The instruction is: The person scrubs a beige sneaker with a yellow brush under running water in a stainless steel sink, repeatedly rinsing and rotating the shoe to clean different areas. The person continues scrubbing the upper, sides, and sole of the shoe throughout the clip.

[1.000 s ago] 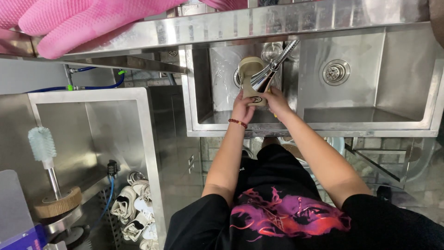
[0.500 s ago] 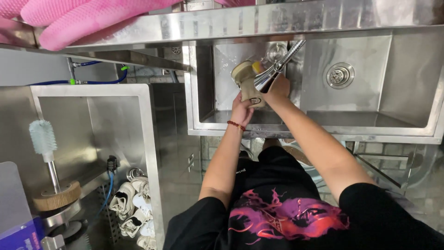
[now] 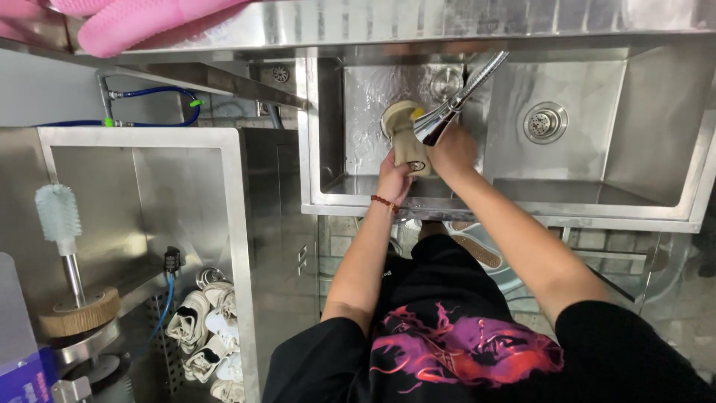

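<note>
Head cam: both hands, left hand (image 3: 393,179) and right hand (image 3: 451,153), clamp a beige shoe (image 3: 406,138) under the faucet (image 3: 455,104) in the left sink basin (image 3: 328,112), mid-rinse, nowhere near finished I'd guess.

Your left hand (image 3: 393,177) and right hand (image 3: 451,151) are bare, with no gloves, and both forearms are uncovered up to short black sleeves. A thin bracelet of dark red beads (image 3: 385,201) circles your left wrist. You wear a black T-shirt (image 3: 455,351) printed across the front with a jagged graphic in magenta, purple and red, and below it appear black trousers and light-coloured shoes (image 3: 468,240) with brownish soles.
</note>
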